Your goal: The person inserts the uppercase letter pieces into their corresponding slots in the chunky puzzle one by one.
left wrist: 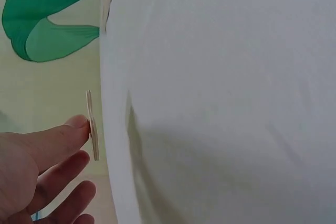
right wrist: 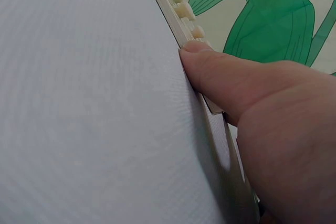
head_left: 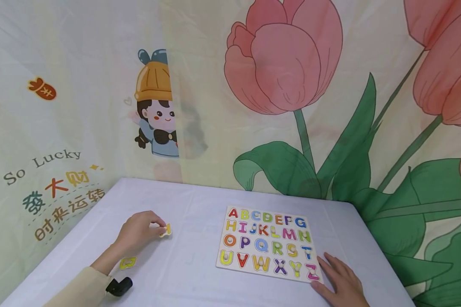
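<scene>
My left hand (head_left: 140, 230) pinches a small yellow-edged letter piece (head_left: 167, 230) between thumb and fingers, above the left side of the table. In the left wrist view, this thin wooden piece (left wrist: 92, 129) is seen edge-on at the thumb tip. Another yellow letter piece (head_left: 128, 263) lies beside my left forearm. At the near right corner of the wooden alphabet board (head_left: 249, 269), my right hand (head_left: 343, 279) rests with fingers extended along the right side. Its thumb (right wrist: 210, 69) touches the board's edge in the right wrist view. The board shows colourful letters in rows.
A white cloth covers the table (head_left: 192, 251). Behind it hangs a printed curtain (head_left: 207, 85) with tulips and a cartoon figure. A black object (head_left: 119, 287) sits at the left sleeve's cuff.
</scene>
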Demonstrator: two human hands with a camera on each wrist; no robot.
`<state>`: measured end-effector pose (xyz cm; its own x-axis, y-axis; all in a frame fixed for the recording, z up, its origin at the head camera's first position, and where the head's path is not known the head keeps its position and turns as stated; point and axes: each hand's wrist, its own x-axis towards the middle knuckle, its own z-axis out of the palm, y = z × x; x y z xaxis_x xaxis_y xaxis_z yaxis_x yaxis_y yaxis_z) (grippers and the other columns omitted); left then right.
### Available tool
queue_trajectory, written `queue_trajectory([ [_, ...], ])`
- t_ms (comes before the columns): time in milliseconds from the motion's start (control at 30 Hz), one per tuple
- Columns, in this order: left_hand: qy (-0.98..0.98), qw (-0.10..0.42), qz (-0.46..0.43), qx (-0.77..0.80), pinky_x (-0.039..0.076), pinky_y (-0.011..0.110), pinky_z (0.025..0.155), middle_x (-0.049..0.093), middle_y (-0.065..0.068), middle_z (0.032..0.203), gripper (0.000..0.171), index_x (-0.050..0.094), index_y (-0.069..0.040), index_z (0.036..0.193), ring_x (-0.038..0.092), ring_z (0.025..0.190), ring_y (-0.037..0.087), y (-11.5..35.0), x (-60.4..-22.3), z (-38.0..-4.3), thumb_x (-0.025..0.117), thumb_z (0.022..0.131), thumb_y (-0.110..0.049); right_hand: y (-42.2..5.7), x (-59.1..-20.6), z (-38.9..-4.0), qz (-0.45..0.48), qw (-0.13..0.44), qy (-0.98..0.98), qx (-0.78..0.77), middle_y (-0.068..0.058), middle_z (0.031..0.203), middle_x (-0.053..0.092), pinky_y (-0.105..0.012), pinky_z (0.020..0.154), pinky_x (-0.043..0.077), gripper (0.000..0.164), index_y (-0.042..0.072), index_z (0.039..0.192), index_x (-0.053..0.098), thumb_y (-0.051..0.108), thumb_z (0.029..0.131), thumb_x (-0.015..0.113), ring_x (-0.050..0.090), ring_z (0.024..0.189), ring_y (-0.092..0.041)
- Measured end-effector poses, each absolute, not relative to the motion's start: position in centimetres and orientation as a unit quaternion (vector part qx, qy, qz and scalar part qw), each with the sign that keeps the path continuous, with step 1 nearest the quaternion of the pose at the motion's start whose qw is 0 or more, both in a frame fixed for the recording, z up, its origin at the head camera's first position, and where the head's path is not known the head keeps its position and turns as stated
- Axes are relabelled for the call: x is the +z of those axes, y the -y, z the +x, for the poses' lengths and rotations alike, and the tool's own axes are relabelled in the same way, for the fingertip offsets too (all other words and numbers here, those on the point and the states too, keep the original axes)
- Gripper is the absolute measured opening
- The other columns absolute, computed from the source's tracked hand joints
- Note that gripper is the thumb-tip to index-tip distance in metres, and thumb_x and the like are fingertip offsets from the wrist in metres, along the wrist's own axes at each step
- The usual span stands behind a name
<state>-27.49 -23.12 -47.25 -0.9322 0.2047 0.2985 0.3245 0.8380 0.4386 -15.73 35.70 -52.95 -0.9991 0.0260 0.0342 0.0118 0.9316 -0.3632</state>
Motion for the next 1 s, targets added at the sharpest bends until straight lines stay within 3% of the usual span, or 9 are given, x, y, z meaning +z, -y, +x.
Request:
queue_trajectory([
  [233, 0.945, 0.121, -0.193, -0.236, 0.054, 0.040, 0.079, 0.072, -0.018, 0.089, 0.012, 0.081, -0.031, 0.086, 0.070, 0.091, 0.017, 19.0, -46.7, -28.1, 0.090, 0.084, -0.023, -35.8, -53.6, -15.7, -0.004, 0.031, 0.982, 0.187, -0.026, 0.160, 0.041, -0.086, 0.106, 0.026, 0.094, 0.005, 0.155, 0.053, 0.070, 0.090, 0.071, 0.034, 0.142, -0.056],
  [567, 0.933, 0.114, -0.230, -0.251, 0.053, 0.035, 0.080, 0.070, -0.021, 0.086, 0.015, 0.081, -0.032, 0.085, 0.066, 0.086, 0.009, 13.0, -46.6, -27.8, 0.092, 0.082, -0.022, -35.7, -53.5, -15.6, -0.008, 0.031, 0.982, 0.189, -0.027, 0.160, 0.042, -0.085, 0.108, 0.025, 0.096, 0.004, 0.155, 0.053, 0.071, 0.089, 0.071, 0.035, 0.141, -0.055],
  [767, 0.931, 0.099, -0.237, -0.258, 0.053, 0.034, 0.083, 0.069, -0.022, 0.087, 0.012, 0.082, -0.031, 0.086, 0.065, 0.087, 0.006, 10.1, -46.7, -27.8, 0.092, 0.083, -0.023, -35.7, -53.3, -15.8, -0.012, 0.023, 0.982, 0.187, -0.026, 0.161, 0.040, -0.085, 0.109, 0.024, 0.097, 0.005, 0.156, 0.051, 0.072, 0.089, 0.071, 0.033, 0.143, -0.055],
  [1000, 0.929, 0.078, -0.245, -0.266, 0.054, 0.041, 0.091, 0.072, -0.017, 0.091, 0.008, 0.084, -0.028, 0.089, 0.068, 0.096, 0.013, 7.2, -46.5, -28.2, 0.090, 0.086, -0.024, -35.7, -53.3, -15.6, -0.011, 0.027, 0.982, 0.188, -0.026, 0.160, 0.041, -0.086, 0.108, 0.023, 0.097, 0.004, 0.155, 0.052, 0.071, 0.089, 0.071, 0.033, 0.142, -0.057],
])
